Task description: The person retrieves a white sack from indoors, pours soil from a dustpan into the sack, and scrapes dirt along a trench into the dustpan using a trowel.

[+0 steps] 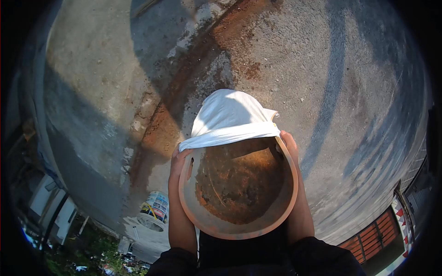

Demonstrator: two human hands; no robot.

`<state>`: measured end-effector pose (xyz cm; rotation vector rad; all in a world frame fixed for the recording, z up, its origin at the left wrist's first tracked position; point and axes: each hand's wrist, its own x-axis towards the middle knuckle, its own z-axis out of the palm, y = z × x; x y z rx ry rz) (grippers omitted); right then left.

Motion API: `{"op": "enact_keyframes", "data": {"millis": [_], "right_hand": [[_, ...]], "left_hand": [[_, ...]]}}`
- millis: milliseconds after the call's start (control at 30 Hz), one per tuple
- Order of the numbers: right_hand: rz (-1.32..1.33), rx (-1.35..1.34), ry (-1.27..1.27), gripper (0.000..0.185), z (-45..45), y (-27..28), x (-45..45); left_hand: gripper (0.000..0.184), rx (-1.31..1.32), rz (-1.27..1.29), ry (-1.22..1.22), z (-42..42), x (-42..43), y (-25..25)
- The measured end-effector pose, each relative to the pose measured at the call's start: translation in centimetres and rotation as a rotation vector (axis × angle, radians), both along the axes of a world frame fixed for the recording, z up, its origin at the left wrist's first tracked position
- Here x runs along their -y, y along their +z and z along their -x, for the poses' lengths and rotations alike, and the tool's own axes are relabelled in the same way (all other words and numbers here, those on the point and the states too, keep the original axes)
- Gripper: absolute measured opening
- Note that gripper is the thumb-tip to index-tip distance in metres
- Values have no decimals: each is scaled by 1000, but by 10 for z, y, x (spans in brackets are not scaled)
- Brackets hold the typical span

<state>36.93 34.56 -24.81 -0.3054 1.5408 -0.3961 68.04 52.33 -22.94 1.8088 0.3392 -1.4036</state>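
Between my hands is a round, dirt-stained basin (239, 227) with a reddish-brown residue over its inside. A white cloth (228, 112) is draped over the far part of its rim and bulges out beyond it. My left hand (178, 158) grips the left side of the rim, near a slot-like opening, with the fingers against the cloth's edge. On the right side, my right hand (289, 145) is wrapped around the rim beside the cloth's other end; part of its fingers is hidden behind the basin wall.
A printed bucket (154, 209) lies on the ground at lower left. Reddish soil (161, 124) runs in a strip across the rough concrete ground (294, 60). An orange slatted gate (375, 234) stands at lower right, and green plants (87, 248) grow at lower left.
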Motion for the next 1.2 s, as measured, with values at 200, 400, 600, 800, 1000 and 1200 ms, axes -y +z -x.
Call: {"op": "enact_keyframes", "data": {"millis": [200, 400, 600, 800, 1000, 1200], "right_hand": [[-147, 290, -176, 41, 16, 15, 13], [-94, 425, -230, 51, 26, 39, 28], [-217, 612, -241, 59, 46, 55, 34], [-362, 342, -38, 65, 71, 87, 16], [-459, 319, -159, 68, 87, 101, -10], [-464, 287, -102, 63, 79, 111, -5]], "left_hand": [[31, -110, 96, 74, 2, 4, -15], [33, -324, -5, 141, -1, 23, -30], [35, -347, -16, 86, -5, 40, -27], [39, -178, -82, -55, -4, 50, -29], [36, -262, -17, -135, -11, 74, -14], [39, -208, -14, -225, -24, 93, -12]]}}
